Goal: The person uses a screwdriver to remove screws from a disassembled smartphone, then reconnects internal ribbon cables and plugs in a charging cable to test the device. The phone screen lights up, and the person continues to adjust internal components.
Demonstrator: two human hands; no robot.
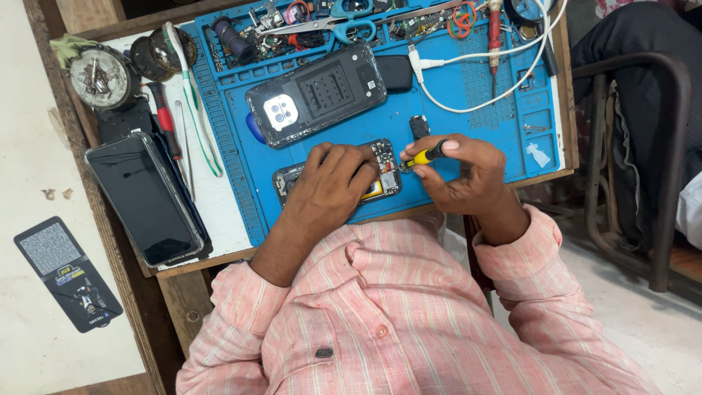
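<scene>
An opened phone (384, 157) with its circuit board exposed lies near the front edge of a blue work mat (482, 110). My left hand (329, 183) presses down on it and covers most of it. My right hand (464, 172) grips a small yellow-handled screwdriver (424, 156), its tip pointing at the phone's right end. A black phone back cover (316, 93) with a camera cut-out lies tilted just beyond my hands.
A white cable (475, 102) loops over the mat's right half. Scissors (344, 22), a red screwdriver (495, 33) and small parts crowd the mat's far edge. A dark phone (142, 197) lies at left beside tweezers (183, 143). A metal chair frame (669, 146) stands at right.
</scene>
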